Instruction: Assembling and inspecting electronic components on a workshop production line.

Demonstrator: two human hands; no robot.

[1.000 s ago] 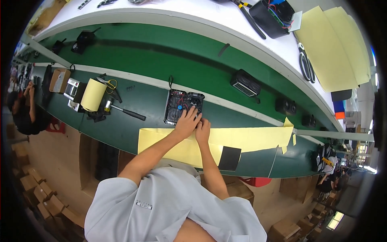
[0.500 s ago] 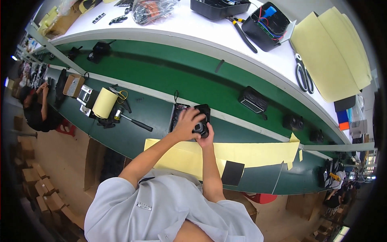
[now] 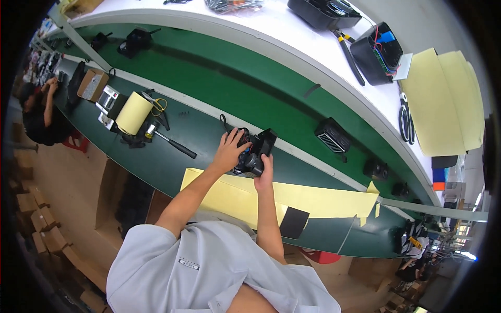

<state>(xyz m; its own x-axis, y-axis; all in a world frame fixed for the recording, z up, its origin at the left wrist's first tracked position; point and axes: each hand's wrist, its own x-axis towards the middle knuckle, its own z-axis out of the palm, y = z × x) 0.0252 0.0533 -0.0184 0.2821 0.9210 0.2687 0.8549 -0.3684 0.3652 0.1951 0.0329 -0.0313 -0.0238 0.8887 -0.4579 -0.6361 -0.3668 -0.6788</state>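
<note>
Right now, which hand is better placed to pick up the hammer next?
Probably the left hand: the hammer lies on its side of the black device. The right hand is farther away, gripping the device from below.

A black boxy device (image 3: 254, 152), wires showing inside, sits tilted above the green bench.

Factory assembly line: long green conveyor belt (image 3: 219, 86) carrying black devices (image 3: 332, 135), white tabletop (image 3: 271, 31) with tool bins (image 3: 377, 52), cardboard boxes (image 3: 31, 208) on floor, other workers (image 3: 39, 112) seated alongside.
</note>
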